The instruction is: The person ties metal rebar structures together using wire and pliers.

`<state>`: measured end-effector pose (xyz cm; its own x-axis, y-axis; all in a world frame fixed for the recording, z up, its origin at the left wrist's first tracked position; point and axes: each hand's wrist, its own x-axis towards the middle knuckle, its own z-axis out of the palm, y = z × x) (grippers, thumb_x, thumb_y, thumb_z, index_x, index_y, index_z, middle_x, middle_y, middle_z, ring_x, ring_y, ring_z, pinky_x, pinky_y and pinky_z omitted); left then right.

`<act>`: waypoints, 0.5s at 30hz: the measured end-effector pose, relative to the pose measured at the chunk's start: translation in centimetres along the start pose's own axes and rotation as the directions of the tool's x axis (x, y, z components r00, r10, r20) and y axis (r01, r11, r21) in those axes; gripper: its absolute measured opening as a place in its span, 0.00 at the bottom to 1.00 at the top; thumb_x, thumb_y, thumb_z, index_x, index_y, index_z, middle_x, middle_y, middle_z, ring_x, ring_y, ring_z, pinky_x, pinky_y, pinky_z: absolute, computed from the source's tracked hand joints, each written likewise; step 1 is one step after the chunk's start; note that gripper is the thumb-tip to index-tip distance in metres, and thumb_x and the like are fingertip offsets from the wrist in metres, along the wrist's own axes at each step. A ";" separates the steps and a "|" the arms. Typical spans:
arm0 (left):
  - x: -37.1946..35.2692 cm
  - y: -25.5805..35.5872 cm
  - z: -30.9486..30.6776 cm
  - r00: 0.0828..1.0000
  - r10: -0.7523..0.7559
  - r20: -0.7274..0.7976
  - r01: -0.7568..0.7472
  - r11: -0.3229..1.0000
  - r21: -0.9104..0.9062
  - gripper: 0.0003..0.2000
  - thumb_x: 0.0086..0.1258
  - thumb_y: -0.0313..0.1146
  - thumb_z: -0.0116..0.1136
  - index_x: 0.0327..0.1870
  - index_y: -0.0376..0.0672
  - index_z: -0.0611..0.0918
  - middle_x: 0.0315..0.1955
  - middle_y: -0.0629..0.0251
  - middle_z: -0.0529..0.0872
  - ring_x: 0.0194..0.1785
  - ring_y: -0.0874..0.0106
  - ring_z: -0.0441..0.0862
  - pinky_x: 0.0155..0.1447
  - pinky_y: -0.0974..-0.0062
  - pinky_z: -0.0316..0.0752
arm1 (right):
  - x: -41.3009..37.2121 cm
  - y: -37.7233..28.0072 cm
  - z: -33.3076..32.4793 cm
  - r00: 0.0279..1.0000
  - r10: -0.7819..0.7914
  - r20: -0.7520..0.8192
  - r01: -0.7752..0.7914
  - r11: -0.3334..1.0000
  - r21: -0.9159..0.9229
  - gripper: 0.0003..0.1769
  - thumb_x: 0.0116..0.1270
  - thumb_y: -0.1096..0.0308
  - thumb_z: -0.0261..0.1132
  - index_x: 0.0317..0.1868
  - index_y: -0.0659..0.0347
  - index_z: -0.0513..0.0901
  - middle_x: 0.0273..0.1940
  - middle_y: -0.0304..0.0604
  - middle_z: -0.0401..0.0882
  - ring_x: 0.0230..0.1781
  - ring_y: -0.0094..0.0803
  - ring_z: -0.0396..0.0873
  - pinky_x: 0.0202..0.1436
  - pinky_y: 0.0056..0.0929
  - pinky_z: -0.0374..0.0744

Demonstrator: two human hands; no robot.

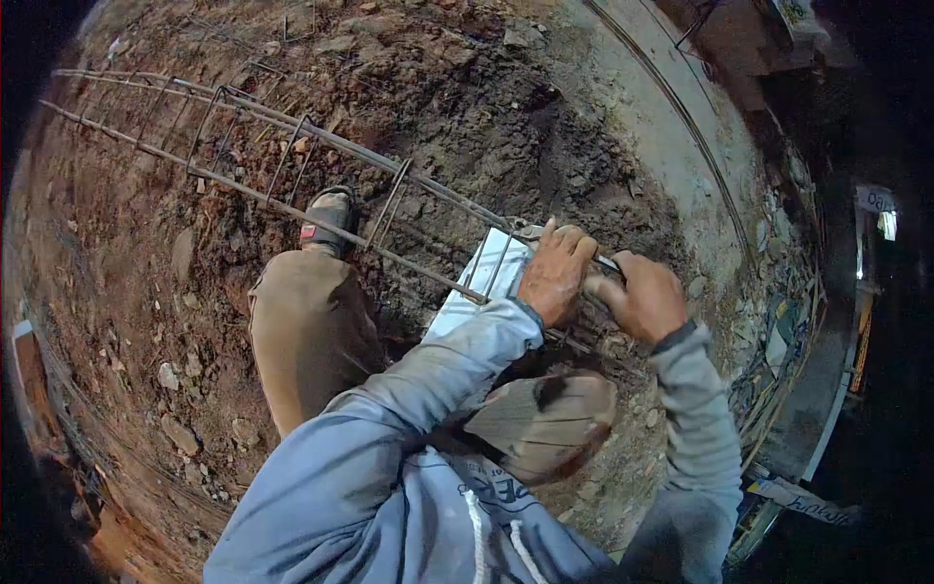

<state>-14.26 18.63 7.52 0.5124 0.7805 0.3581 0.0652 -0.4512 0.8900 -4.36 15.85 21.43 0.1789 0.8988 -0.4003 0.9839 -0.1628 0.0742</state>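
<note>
A long rebar cage, made of steel bars tied with square stirrups, runs from the upper left down to my hands. My left hand is closed around its near end, beside the last stirrups. Just to the right, my right hand is closed, its fingers wrapped over a dark metal bar that shows between the two hands. Whether this bar is part of the cage or a separate tool is hidden by my fingers. Under the cage end lies a white flat-faced piece, partly covered by my left sleeve.
My sandalled foot stands on rough soil beside the cage, and my other knee is bent below my hands. Dark loose earth lies beyond. Long thin rods curve along a pale strip at right, near scattered debris.
</note>
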 end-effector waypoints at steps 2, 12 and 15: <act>0.4 -0.2 -0.2 1.000 -0.014 0.020 0.014 1.000 0.020 0.19 0.50 0.25 0.58 0.45 0.40 0.69 0.44 0.54 0.72 0.56 0.54 0.68 0.67 0.50 0.51 | -1.6 -2.1 -1.1 0.990 -0.098 -0.104 0.076 0.978 -0.196 0.34 0.49 0.45 0.67 0.46 0.66 0.75 0.30 0.48 0.76 0.35 0.40 0.76 0.40 0.38 0.72; -0.7 0.6 -0.9 0.998 -0.055 -0.029 0.060 0.977 0.207 0.27 0.50 0.25 0.57 0.55 0.40 0.67 0.54 0.55 0.69 0.62 0.57 0.63 0.66 0.53 0.54 | 0.1 -3.1 0.0 0.972 0.000 0.233 0.077 0.944 -0.321 0.10 0.51 0.69 0.57 0.32 0.66 0.79 0.27 0.57 0.80 0.31 0.48 0.81 0.37 0.41 0.80; -1.9 1.8 -3.3 0.990 -0.118 -0.080 0.125 0.988 0.094 0.29 0.48 0.25 0.58 0.56 0.38 0.67 0.53 0.53 0.70 0.61 0.54 0.64 0.65 0.58 0.58 | 5.4 -1.7 -3.1 0.638 -0.420 0.646 0.640 0.756 -0.141 0.12 0.56 0.64 0.59 0.22 0.63 0.81 0.25 0.50 0.80 0.27 0.44 0.81 0.33 0.38 0.79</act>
<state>-17.94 17.79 9.43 0.4311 0.8603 0.2722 0.2088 -0.3886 0.8974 -5.10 22.23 21.98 -0.2980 0.3787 -0.8762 0.8576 0.5094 -0.0715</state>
